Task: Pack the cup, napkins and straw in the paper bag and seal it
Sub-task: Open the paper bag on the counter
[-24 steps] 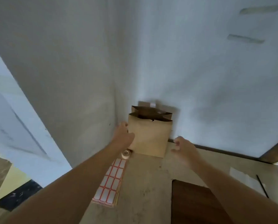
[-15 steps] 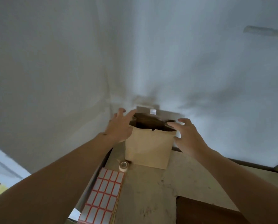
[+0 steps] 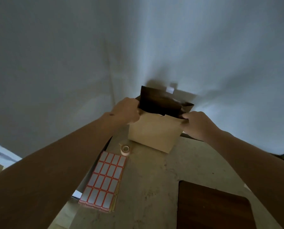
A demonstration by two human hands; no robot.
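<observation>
**Holding bag mouth at both top corners**

Item: brown paper bag, upright at 12 o'clock on the worn tabletop, against the wall; mouth open, interior dark, contents not discernible. Left hand was closed on the rim's 9 o'clock corner; right hand pinched the 3 o'clock corner. Mouth's long axis ran left-right between them, both hands equally near. Judged: top readied for folding shut. Adjacent at 7 o'clock: small tape roll, red-bordered label sheets. Cup, napkins, straw: not seen.
</observation>
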